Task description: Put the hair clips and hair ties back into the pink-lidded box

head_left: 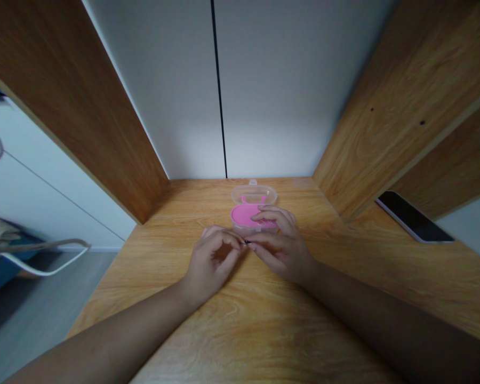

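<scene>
A small oval case [244, 215] with a pink inside and a clear body stands on the wooden surface. Its clear lid [254, 194] is swung back behind it. Just in front of the case, my left hand [214, 253] and my right hand [282, 248] meet at their fingertips. Thumb and forefinger of each are pinched on a tiny dark object [247, 242], too small to name. The other fingers of my right hand reach over the pink part and hide its right side.
A phone [416, 216] lies at the right on the wooden surface [240, 330], beyond an upright wooden panel [384, 122]. Another wooden panel [76, 106] rises at the left. White panels [272, 96] close off the back. A white cable [44, 273] loops at the far left.
</scene>
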### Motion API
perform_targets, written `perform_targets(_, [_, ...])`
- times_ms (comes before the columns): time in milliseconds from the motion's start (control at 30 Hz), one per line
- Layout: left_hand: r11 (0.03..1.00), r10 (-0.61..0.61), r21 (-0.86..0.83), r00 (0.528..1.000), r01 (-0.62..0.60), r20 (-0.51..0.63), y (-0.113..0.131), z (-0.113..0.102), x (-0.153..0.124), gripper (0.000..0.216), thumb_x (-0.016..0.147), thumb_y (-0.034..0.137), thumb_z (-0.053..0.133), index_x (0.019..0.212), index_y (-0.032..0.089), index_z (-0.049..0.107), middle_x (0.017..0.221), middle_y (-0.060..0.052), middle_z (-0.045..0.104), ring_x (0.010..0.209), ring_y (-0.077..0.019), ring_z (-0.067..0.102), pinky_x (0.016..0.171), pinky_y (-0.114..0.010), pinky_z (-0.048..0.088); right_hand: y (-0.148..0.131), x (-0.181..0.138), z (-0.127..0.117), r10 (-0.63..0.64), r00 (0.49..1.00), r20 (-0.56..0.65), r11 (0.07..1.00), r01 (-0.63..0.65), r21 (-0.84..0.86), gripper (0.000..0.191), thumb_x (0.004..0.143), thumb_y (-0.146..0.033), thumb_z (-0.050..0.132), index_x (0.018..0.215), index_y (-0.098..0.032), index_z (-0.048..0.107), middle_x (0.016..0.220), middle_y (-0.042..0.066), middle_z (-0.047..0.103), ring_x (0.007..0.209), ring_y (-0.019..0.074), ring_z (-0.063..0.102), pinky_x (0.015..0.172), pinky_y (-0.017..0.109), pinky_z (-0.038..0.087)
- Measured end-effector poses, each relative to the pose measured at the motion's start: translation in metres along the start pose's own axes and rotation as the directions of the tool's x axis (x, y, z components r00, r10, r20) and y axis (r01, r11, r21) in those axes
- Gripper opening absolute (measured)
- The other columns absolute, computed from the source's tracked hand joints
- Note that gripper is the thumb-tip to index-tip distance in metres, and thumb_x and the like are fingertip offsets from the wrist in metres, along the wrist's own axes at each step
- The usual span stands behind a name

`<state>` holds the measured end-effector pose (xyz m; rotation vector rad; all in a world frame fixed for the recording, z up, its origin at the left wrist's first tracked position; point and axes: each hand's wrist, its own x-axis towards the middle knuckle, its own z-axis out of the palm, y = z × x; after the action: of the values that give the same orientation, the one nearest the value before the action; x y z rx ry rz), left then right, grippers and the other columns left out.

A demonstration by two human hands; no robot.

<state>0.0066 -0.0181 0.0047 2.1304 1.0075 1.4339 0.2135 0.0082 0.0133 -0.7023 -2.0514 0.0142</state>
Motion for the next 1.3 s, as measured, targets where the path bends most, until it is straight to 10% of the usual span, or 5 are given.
perform_targets(1300, [0.994, 0.065, 0.086, 0.997, -0.068, 0.037, 0.0044, -0.0015, 0.0058, 0.007, 0.085, 0.018, 0.068, 0.090, 0.022, 0.070, 0.086, -0.004, 0.075, 0.082, -0.0200, 0.065, 0.080, -0.038, 0.047, -0.0015, -0.0006, 0.0021, -0.046, 0.997, -0.056, 0.998, 0.048, 0.043, 0.016, 0.076, -0.016, 0.075, 0.087, -0.027, 0.070, 0.113, 0.005, 0.066, 0.110, 0.0262, 0.063, 0.095, 0.048, 0.048])
